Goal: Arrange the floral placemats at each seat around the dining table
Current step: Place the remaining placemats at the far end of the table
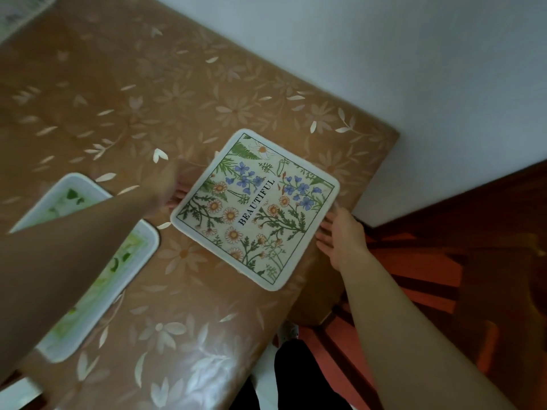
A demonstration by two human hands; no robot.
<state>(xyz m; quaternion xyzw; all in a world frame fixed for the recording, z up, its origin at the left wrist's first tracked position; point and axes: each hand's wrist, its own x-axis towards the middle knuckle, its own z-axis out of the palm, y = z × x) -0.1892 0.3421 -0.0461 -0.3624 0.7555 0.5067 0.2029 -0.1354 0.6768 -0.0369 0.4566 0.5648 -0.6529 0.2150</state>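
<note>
Squaring a square cream placemat printed with blue and orange flowers and the word BEAUTIFUL (256, 210) on the worktop, the person had a hand at each of two opposite edges. That mat lay flat near the right end of the tan worktop cover patterned with pale daisies (183, 93), turned at an angle to the worktop edge, its near corner close to that edge. The left hand (170, 187) was blurred and touched the mat's left edge; fingers seemed to reach the rim, but whether its grip was spread or pinching the border could not be told. The right hand (340, 236) sat at the mat's right edge with its grip spread, fingers extended and fingertips (324, 229) touching or just beside the rim, not pinching. Two-sided contact likely served to nudge and rotate the mat square to the seat without lifting it.

A second white-bordered placemat with green leaf print (139, 247) lay to the left, just beside the first, partly hidden under the left forearm, probably marking the neighbouring seat. A dark red wooden chair (444, 261) stood at the right end beyond the edge, against a white wall (384, 54). Judged mid-task: this seat's mat needed straightening.
</note>
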